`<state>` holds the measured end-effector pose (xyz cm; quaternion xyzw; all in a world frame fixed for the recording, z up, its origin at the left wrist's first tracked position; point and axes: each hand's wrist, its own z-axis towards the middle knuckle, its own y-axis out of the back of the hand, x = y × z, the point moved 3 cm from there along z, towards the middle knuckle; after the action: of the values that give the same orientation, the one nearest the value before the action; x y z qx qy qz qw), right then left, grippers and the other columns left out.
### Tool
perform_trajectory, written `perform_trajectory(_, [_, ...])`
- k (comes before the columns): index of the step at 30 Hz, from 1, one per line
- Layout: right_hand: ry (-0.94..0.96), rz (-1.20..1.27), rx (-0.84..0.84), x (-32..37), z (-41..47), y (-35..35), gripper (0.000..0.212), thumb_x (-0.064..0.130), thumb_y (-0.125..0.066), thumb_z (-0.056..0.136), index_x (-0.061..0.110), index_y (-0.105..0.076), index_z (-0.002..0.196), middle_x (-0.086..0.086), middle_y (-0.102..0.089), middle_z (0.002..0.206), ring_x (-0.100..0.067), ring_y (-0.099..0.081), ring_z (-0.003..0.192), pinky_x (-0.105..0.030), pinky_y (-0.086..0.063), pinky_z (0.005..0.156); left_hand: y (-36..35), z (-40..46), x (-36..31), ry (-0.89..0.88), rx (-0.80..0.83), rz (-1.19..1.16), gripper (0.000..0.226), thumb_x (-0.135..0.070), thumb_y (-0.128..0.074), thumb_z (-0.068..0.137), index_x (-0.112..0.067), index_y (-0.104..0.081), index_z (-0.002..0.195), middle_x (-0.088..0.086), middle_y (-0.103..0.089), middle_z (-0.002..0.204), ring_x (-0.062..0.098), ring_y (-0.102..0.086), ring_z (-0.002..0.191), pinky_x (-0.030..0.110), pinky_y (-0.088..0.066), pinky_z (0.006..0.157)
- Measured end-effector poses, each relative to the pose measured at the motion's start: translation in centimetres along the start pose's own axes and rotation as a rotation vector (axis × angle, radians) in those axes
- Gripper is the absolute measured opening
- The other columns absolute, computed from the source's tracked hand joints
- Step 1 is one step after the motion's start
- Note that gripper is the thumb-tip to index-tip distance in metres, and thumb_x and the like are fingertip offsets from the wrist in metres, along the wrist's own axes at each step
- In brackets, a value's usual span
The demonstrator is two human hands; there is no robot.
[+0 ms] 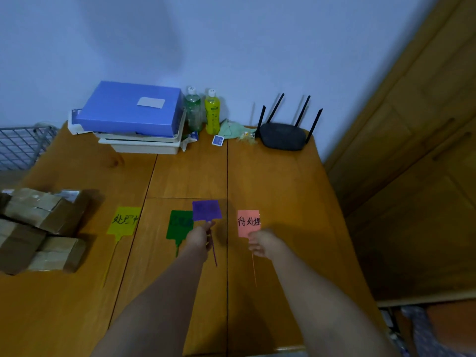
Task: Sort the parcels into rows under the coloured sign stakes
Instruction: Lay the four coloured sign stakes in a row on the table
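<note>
Several sign stakes lie on the wooden table [283,181]. The yellow sign stake [123,220] lies flat at the left, and the green sign stake [179,225] lies beside it. My left hand [199,239] pinches the stem of the purple sign stake [207,210], whose head overlaps the green one's corner. My right hand [262,243] rests on the lower edge of the pink sign stake [248,222], fingers curled at its stem. Several taped brown parcels [38,228] are piled at the table's left edge.
At the back stand a blue folder [128,109] on white trays, a clear bottle [193,112], a yellow bottle [212,112], a green cloth [233,128] and a black router [282,136]. A wire basket [23,143] sits at the far left. A wooden cabinet [412,150] is at the right.
</note>
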<state>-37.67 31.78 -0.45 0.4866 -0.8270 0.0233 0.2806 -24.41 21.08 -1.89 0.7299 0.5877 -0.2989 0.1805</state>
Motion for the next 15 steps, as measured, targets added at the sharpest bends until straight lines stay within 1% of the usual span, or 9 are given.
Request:
perform_trajectory(3, [0.092,0.073,0.146,1.0,-1.0,-0.6,0.036,0.026,-0.046,0.096,0.009,-0.052,0.128,-0.009,-0.061,0.126,-0.024,-0.058,0.113,-0.034,-0.047,0.093,-1.9,-0.8,-0.6,-0.059,0.091,0.08,0.014,-0.018,-0.054,0.093,-0.019,-0.063,0.083,-0.005,-0.047,0.071,0.008,-0.033,0.057,0.02,-0.028,0.052])
perform_trajectory(4, [0.119,0.066,0.195,1.3,-1.8,-0.9,0.037,0.029,-0.047,0.096,0.009,-0.053,0.126,-0.009,-0.062,0.123,-0.024,-0.058,0.112,-0.033,-0.048,0.088,-2.6,-1.2,-0.7,-0.072,0.125,0.11,0.016,-0.017,-0.053,0.094,-0.02,-0.06,0.08,-0.004,-0.046,0.07,0.008,-0.035,0.056,0.019,-0.028,0.051])
perform_trajectory(6, [0.164,0.071,0.228,1.5,-3.1,-1.2,0.031,0.031,-0.051,0.094,0.013,-0.058,0.118,-0.006,-0.065,0.105,-0.019,-0.06,0.095,-0.027,-0.049,0.073,-4.0,-2.0,-0.7,-0.087,0.193,0.142,0.022,-0.012,-0.051,0.095,-0.019,-0.055,0.074,-0.003,-0.048,0.068,0.008,-0.044,0.051,0.018,-0.032,0.048])
perform_trajectory(8, [0.203,0.104,0.192,1.2,-3.2,-0.7,0.011,0.025,-0.053,0.094,0.018,-0.06,0.099,-0.002,-0.062,0.084,-0.013,-0.059,0.075,-0.023,-0.045,0.064,-5.2,-2.9,-0.3,-0.091,0.255,0.161,0.025,-0.009,-0.049,0.096,-0.019,-0.053,0.073,-0.001,-0.049,0.067,0.008,-0.047,0.051,0.017,-0.035,0.045])
perform_trajectory(9, [0.222,0.118,0.16,0.9,-3.2,-0.2,0.008,0.022,-0.052,0.094,0.021,-0.059,0.089,-0.001,-0.06,0.077,-0.011,-0.056,0.068,-0.021,-0.043,0.062,-5.8,-3.3,0.0,-0.091,0.28,0.179,0.024,-0.009,-0.049,0.096,-0.019,-0.053,0.075,-0.001,-0.049,0.067,0.009,-0.044,0.054,0.017,-0.035,0.045])
perform_trajectory(10, [0.222,0.129,0.133,0.7,-3.5,0.3,0.014,0.019,-0.051,0.095,0.023,-0.056,0.082,0.0,-0.057,0.073,-0.01,-0.054,0.065,-0.021,-0.042,0.061,-6.4,-3.5,0.2,-0.093,0.3,0.198,0.019,-0.009,-0.049,0.096,-0.018,-0.055,0.08,0.0,-0.049,0.066,0.01,-0.042,0.055,0.017,-0.035,0.045])
perform_trajectory(12, [0.235,0.106,0.095,0.1,-3.2,1.7,0.022,0.015,-0.049,0.095,0.022,-0.053,0.075,0.0,-0.055,0.069,-0.009,-0.052,0.061,-0.021,-0.04,0.06,-7.7,-4.3,0.6,-0.111,0.331,0.238,0.013,-0.006,-0.05,0.094,-0.016,-0.056,0.088,-0.001,-0.054,0.06,0.01,-0.046,0.051,0.017,-0.037,0.043])
perform_trajectory(13, [0.244,0.093,0.077,-0.2,-2.8,2.4,0.025,0.013,-0.048,0.096,0.022,-0.051,0.073,0.0,-0.054,0.068,-0.009,-0.051,0.06,-0.02,-0.041,0.059,-8.5,-4.7,0.7,-0.127,0.339,0.273,0.014,-0.005,-0.05,0.093,-0.014,-0.058,0.085,0.0,-0.055,0.058,0.011,-0.047,0.049,0.018,-0.037,0.042])
perform_trajectory(15, [0.278,0.059,0.015,-0.4,-2.2,4.3,0.029,0.01,-0.046,0.096,0.02,-0.047,0.069,-0.002,-0.052,0.065,-0.01,-0.048,0.056,-0.019,-0.039,0.055,-10.4,-5.5,1.0,-0.148,0.353,0.343,0.015,-0.005,-0.052,0.089,-0.014,-0.059,0.079,0.003,-0.055,0.063,0.013,-0.045,0.053,0.019,-0.037,0.045])
